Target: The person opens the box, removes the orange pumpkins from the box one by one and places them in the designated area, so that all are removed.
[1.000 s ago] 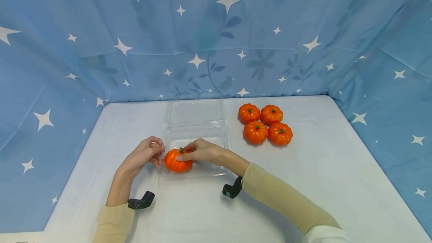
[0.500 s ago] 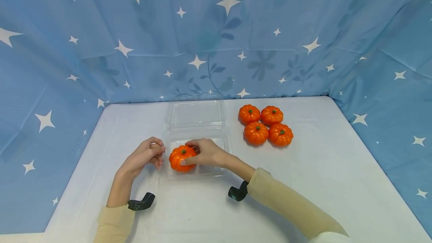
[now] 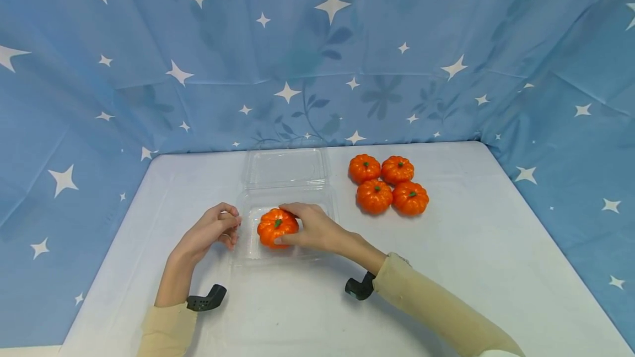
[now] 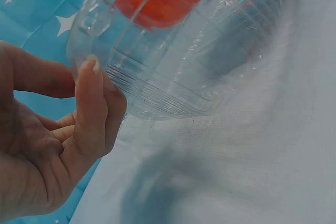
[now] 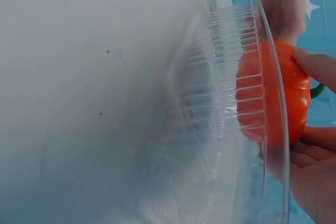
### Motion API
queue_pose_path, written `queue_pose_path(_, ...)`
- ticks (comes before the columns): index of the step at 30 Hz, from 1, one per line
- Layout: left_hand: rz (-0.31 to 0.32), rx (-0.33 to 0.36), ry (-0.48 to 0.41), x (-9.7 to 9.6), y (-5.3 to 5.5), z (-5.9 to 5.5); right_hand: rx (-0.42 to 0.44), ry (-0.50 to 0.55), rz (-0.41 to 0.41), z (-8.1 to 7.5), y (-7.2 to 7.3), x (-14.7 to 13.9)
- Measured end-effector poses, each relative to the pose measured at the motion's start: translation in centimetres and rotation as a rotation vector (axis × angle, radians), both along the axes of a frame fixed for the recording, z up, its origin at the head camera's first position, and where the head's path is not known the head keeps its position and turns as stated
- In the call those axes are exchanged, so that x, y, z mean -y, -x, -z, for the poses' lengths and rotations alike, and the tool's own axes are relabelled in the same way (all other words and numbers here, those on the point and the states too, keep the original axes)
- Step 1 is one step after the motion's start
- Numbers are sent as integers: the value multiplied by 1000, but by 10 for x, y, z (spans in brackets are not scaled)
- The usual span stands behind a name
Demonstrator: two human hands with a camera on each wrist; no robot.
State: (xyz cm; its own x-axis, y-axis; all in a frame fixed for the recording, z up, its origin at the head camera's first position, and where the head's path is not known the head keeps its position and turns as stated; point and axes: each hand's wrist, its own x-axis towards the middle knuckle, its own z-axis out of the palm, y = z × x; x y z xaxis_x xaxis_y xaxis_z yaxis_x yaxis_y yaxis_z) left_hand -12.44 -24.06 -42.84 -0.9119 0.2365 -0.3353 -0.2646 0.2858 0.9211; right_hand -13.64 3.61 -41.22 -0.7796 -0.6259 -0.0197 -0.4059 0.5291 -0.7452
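Observation:
My right hand [image 3: 317, 228] grips a small orange toy pumpkin [image 3: 273, 228] with a green stem. The pumpkin is inside the base of a clear plastic clamshell container [image 3: 238, 260], toward its left half. In the right wrist view, thumb and fingers press on opposite sides of the pumpkin [image 5: 291, 95], behind the see-through wall. My left hand [image 3: 210, 230] is at the container's left side. The left wrist view has its thumb and index finger [image 4: 89, 95] pinching the container's rim. Whether the pumpkin touches the container's floor, I cannot tell.
The container's lid [image 3: 288, 167] lies folded back behind the base, near the table's far edge. Several more orange pumpkins [image 3: 374, 196] sit clustered to the right on the white tablecloth [image 3: 471, 247]. A blue star-patterned curtain [image 3: 223, 43] surrounds the table.
My right hand has moved the pumpkin rightward and slightly back inside the container, turning its stem more upright. My left hand has stayed at the rim.

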Motion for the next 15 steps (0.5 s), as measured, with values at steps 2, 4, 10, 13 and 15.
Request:
queue_pose_path(2,1,-4,-1,0,0,0,-12,7,0,-1,-1,-2)
queue_pose_path(4,3,-7,-1,1,0,0,-29,8,0,-1,-1,-4)
queue_pose_path(10,5,-7,-8,1,-1,1,-56,1,-2,-2,-5,-11)
queue_pose_path(13,4,-7,-13,1,-1,1,-59,6,1,-4,-7,-14)
queue_pose_path(15,4,-6,-12,1,-1,1,-62,7,2,-6,-8,-17)
